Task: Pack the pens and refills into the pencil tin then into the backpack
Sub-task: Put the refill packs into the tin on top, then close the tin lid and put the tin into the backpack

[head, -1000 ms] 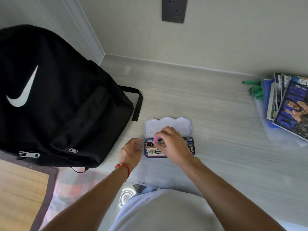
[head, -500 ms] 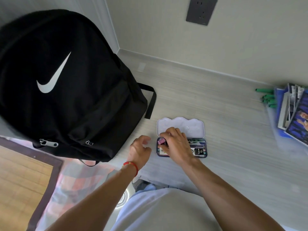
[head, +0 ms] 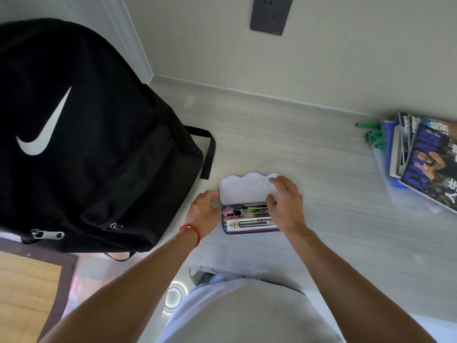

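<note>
The pencil tin point(head: 247, 227) lies open on the pale floor with its white lid point(head: 243, 190) folded back toward the wall. Pens and a refill pack point(head: 249, 223) fill the tray, with a pink eraser point(head: 227, 211) at its left end. My right hand point(head: 284, 204) rests on the lid's right end, fingers over the edge and thumb near the hinge. My left hand point(head: 204, 214) sits against the tin's left end, fingers loosely curled, holding nothing that I can see. The black backpack point(head: 86, 144) stands to the left, zips shut.
A stack of magazines and a blue folder point(head: 425, 159) lies at the right, with green pens point(head: 371, 134) beside it. A wall with a dark socket point(head: 270, 14) runs behind. A mat and wooden floor point(head: 27, 280) lie at the lower left.
My right hand has left the pink eraser in the tray's left end and moved to the lid's right end. My left hand has closed in on the tin's left side.
</note>
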The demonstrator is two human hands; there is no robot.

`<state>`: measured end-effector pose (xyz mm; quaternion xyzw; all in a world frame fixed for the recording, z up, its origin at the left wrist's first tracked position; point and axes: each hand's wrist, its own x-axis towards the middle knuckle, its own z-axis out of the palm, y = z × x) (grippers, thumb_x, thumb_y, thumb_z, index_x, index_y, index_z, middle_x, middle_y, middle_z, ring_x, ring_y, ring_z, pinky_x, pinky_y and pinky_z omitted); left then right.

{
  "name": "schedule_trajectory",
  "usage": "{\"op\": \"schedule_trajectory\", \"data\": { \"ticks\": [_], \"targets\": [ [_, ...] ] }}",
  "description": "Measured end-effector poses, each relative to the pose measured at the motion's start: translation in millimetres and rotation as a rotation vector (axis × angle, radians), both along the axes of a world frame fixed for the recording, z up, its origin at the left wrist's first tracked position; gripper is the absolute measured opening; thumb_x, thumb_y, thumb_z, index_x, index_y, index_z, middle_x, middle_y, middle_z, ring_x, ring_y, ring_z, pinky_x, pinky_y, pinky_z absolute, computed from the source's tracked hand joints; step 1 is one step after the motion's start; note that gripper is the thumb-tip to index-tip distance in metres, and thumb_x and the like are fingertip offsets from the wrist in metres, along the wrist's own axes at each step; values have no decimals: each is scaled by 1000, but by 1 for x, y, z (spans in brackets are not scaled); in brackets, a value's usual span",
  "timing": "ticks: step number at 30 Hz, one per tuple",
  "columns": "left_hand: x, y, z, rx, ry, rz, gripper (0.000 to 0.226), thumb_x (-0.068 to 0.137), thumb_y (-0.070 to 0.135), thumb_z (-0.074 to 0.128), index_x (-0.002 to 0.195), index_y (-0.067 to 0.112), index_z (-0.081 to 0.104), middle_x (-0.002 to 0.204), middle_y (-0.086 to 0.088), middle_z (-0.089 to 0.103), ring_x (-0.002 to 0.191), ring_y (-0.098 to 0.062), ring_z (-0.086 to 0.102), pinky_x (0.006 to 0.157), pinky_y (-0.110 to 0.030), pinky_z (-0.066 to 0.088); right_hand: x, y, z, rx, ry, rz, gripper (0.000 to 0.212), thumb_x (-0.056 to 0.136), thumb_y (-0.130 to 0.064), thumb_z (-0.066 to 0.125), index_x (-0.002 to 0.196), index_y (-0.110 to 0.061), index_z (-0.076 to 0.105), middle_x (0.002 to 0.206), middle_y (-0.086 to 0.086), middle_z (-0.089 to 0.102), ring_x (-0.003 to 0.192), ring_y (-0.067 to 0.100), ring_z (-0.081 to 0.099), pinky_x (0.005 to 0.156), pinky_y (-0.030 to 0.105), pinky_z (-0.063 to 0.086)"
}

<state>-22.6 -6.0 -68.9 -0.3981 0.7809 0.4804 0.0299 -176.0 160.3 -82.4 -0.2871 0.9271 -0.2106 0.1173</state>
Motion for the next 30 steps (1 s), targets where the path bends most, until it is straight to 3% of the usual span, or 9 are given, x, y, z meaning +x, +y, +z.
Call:
{"op": "schedule_trajectory", "data": {
  "ticks": [5, 10, 13, 16, 18, 21, 24, 26, 30],
  "targets": [
    [-23, -7, 0, 124, -14, -62, 29, 80, 27, 60, 108, 33, 65, 102, 8, 72, 96, -15, 68, 85, -42, 59, -29, 17, -5, 53, -299, -101, 62, 97, -8, 52, 154, -17, 30, 157, 10, 38, 140, 35, 42, 111, 46, 39],
    [-29, -8, 0, 325, 70, 136, 44, 76, 9, 62, 115, 29, 66, 114, 7, 69, 110, -17, 64, 87, -35, 57, -40, 17, -6, -89, -423, -214, 68, 90, -2, 50, 152, -23, 32, 144, 10, 52, 126, 32, 54, 103, 40, 47],
    [-37, -10, 3, 376, 144, 140, 49, 82, 5, 64, 123, 30, 64, 123, 11, 64, 107, -1, 61, 72, -14, 51, -50, 22, 0, -255, -489, -382, 61, 88, -2, 51, 144, -24, 42, 130, 5, 63, 102, 21, 63, 83, 30, 50],
    [-51, -11, 10, 397, 192, 183, 52, 88, 8, 61, 135, 26, 54, 132, 1, 58, 115, -14, 59, 94, -29, 54, -60, 31, 9, -353, -486, -506, 53, 88, -6, 51, 137, -25, 51, 114, 2, 70, 85, 8, 63, 63, 11, 42],
    [-53, -11, 13, 299, 174, 215, 46, 93, 19, 59, 137, 28, 52, 126, 0, 57, 113, -18, 58, 101, -37, 49, -58, 40, 13, -417, -473, -518, 46, 89, -8, 53, 132, -25, 58, 106, 2, 72, 90, 15, 67, 64, 11, 44],
    [-39, -4, 11, 31, 179, 117, 33, 95, 36, 56, 127, 32, 61, 113, 8, 57, 99, -3, 59, 87, -23, 48, -40, 50, 13, -437, -397, -464, 36, 94, -8, 51, 120, -26, 68, 108, 2, 70, 99, 20, 67, 80, 23, 51],
    [-18, 9, 3, -168, 296, 34, 13, 92, 27, 62, 101, 25, 72, 103, 5, 61, 93, -7, 65, 81, -24, 56, -16, 59, 8, -457, -269, -412, 28, 97, -10, 51, 106, -26, 73, 110, 1, 67, 91, -5, 63, 79, 6, 46],
    [-4, 18, -6, -270, 357, -22, 8, 88, 17, 66, 84, 22, 71, 94, 2, 61, 82, -13, 66, 72, -26, 59, -3, 65, 2, -419, -241, -413, 25, 97, -12, 53, 99, -28, 72, 106, -1, 68, 87, -12, 60, 78, 5, 45],
    [14, 28, -19, -448, 256, -163, 4, 87, 15, 71, 83, 15, 70, 89, 1, 65, 77, -15, 64, 67, -34, 59, 19, 83, -10, -345, -214, -290, 14, 94, -10, 62, 97, -20, 72, 103, 0, 66, 93, 11, 66, 81, 21, 51]
  ]
}}
